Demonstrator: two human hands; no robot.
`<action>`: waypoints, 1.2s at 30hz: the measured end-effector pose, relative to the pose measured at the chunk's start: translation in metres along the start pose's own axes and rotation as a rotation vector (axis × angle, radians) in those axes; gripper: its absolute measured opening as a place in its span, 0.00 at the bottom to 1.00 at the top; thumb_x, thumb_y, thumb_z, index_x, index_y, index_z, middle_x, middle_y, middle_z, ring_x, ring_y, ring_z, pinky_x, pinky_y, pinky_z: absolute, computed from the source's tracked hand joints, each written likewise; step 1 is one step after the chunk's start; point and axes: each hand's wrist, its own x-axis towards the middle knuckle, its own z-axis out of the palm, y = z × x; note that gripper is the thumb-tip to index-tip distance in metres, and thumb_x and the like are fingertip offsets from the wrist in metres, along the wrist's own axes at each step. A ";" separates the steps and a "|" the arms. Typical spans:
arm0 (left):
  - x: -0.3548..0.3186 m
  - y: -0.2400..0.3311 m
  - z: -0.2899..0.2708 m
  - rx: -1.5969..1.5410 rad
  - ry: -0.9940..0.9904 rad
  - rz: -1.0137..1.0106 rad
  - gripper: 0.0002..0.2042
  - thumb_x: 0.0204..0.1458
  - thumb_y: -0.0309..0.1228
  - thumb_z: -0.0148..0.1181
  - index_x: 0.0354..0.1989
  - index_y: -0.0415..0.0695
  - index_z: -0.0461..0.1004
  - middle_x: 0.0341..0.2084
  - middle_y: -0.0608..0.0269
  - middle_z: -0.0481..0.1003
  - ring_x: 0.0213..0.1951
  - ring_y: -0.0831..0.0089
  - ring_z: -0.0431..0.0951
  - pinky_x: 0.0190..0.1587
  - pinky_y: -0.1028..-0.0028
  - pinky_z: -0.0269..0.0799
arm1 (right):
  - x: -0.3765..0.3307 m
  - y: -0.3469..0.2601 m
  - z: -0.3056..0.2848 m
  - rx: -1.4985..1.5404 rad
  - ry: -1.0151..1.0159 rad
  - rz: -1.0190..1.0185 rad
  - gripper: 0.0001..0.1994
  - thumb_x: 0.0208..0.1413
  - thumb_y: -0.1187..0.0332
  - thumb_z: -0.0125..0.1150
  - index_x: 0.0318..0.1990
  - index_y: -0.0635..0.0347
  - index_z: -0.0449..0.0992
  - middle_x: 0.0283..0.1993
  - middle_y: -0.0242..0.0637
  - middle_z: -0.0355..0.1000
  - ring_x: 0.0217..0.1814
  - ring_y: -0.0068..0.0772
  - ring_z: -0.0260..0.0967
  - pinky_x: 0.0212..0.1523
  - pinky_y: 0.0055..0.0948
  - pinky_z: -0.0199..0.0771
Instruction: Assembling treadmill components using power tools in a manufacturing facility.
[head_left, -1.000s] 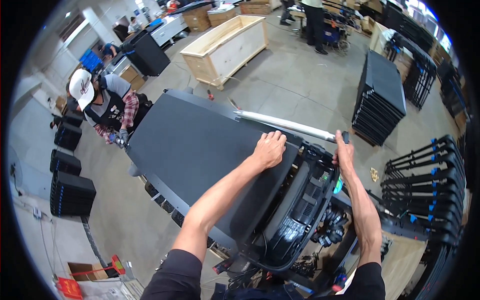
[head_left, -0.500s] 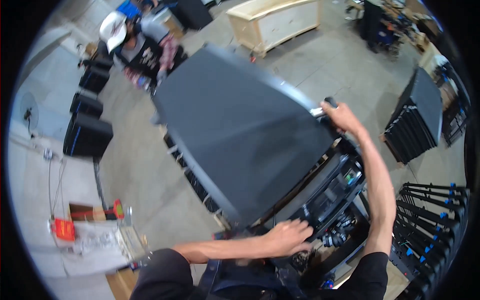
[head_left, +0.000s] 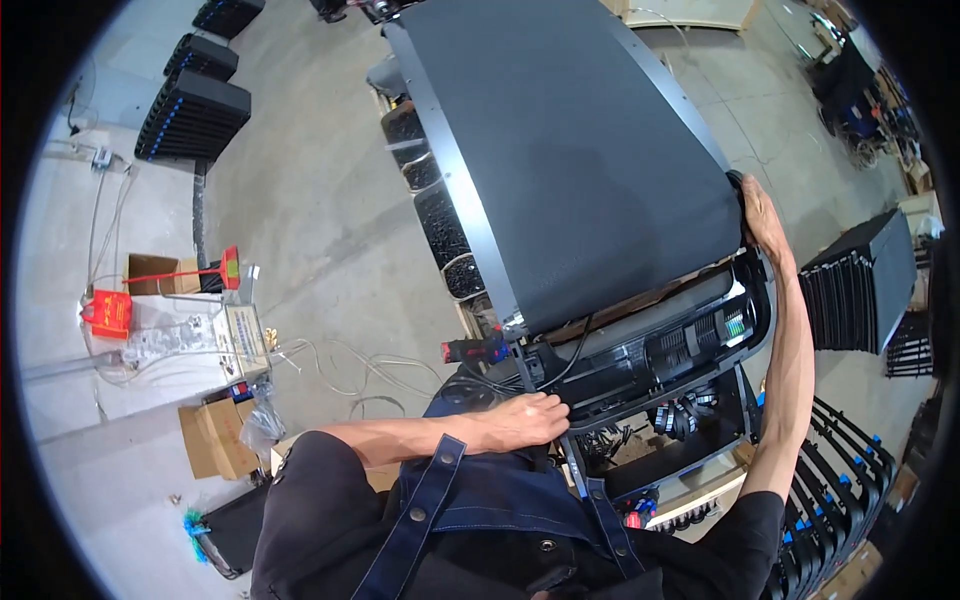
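Note:
In front of me lies a treadmill deck with a wide dark belt (head_left: 580, 150) and a silver rail (head_left: 465, 210) along its left side. My right hand (head_left: 763, 218) is wrapped round the black right edge of the deck near its near corner. At the near end my left hand (head_left: 535, 418) is closed on the black frame (head_left: 530, 372), fingers curled over; the exact part is covered. Between my hands sits an open black motor housing (head_left: 690, 340) with cables. A red-and-black power tool (head_left: 475, 350) is beside the deck's near left corner.
Black panels stand in stacks at left (head_left: 195, 115) and right (head_left: 860, 285). Black tubular frames (head_left: 840, 490) are racked at lower right. Pale cables (head_left: 365, 375) trail over the floor to the left, near a cardboard box (head_left: 220, 440) and a red bag (head_left: 107, 313).
The view has shifted and the deck now points more straight ahead. My left hand, spread before, has closed on the near frame. The co-worker at upper left has mostly left the view.

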 end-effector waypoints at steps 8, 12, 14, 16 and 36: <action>-0.018 -0.014 -0.070 -0.543 1.013 -1.021 0.09 0.55 0.28 0.63 0.41 0.38 0.75 0.33 0.53 0.77 0.34 0.62 0.78 0.38 0.68 0.74 | -0.051 -0.022 0.004 0.468 0.205 0.109 0.34 0.62 0.36 0.53 0.59 0.58 0.65 0.27 0.28 0.64 0.22 0.18 0.61 0.21 0.21 0.65; -0.034 -0.055 -0.071 -0.608 0.668 -1.049 0.07 0.53 0.26 0.66 0.38 0.37 0.79 0.26 0.57 0.81 0.29 0.75 0.80 0.35 0.71 0.75 | -0.045 -0.013 0.000 0.484 0.209 0.272 0.33 0.54 0.37 0.65 0.47 0.64 0.75 0.28 0.33 0.69 0.23 0.21 0.63 0.20 0.23 0.66; -0.050 -0.065 -0.069 -0.581 0.657 -1.039 0.08 0.51 0.25 0.67 0.37 0.34 0.80 0.26 0.60 0.82 0.30 0.78 0.79 0.35 0.73 0.75 | -0.026 -0.016 0.013 0.340 0.196 0.179 0.39 0.49 0.31 0.63 0.42 0.67 0.81 0.29 0.40 0.73 0.24 0.29 0.69 0.21 0.30 0.69; -0.054 -0.066 -0.073 -0.591 0.590 -1.082 0.09 0.50 0.26 0.69 0.37 0.35 0.80 0.25 0.59 0.81 0.29 0.78 0.79 0.34 0.74 0.75 | -0.026 -0.032 0.024 0.452 0.242 0.208 0.35 0.49 0.34 0.66 0.30 0.68 0.79 0.19 0.34 0.68 0.17 0.28 0.64 0.17 0.30 0.63; -0.026 0.010 -0.051 -0.343 0.685 -0.722 0.05 0.49 0.22 0.67 0.32 0.36 0.78 0.25 0.53 0.79 0.27 0.63 0.81 0.32 0.68 0.76 | -0.125 0.092 0.050 0.613 0.718 0.203 0.22 0.53 0.49 0.69 0.34 0.64 0.82 0.20 0.33 0.73 0.19 0.23 0.65 0.21 0.25 0.62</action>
